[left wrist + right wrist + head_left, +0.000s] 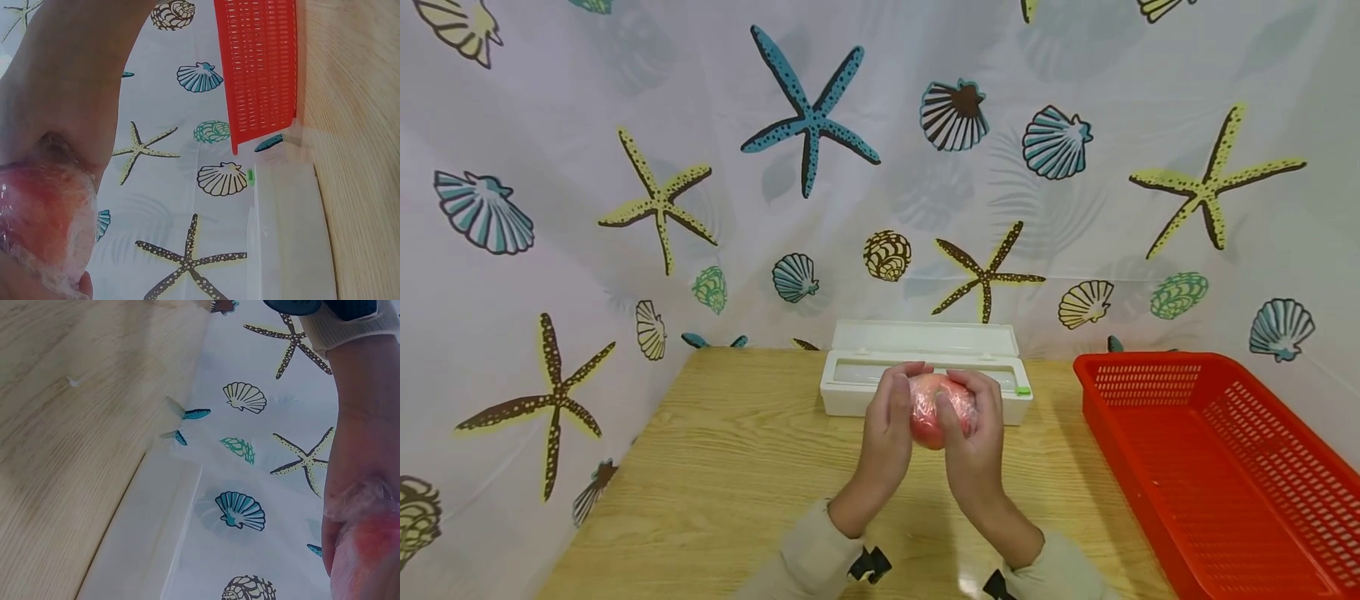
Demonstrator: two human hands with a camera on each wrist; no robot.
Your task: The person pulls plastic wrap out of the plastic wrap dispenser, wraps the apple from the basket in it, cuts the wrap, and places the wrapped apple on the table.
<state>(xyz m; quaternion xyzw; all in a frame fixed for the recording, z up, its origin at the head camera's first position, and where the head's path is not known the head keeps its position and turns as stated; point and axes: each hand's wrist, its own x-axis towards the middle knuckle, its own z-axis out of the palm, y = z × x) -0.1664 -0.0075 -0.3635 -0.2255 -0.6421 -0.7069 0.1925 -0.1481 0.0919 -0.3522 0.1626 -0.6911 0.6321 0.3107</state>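
Between both hands, raised above the table, is a round red apple (927, 419) wrapped in clear, shiny cling film. My left hand (887, 429) grips it from the left side, and my right hand (976, 437) holds it from the right with the thumb lying across its front. Crinkled film shows around the apple (47, 215) in the left wrist view. Only part of the wrapped apple (365, 550) appears at the right edge of the right wrist view. Behind the hands stands a long white cling film dispenser (848, 402), its lid (925, 338) raised.
A red plastic basket (1138, 483) with slotted walls stands on the right of the wooden table (737, 467). On the dispenser's right end sits a small green slider (1022, 390). A curtain (865, 192) printed with shells and starfish hangs behind and to the left.
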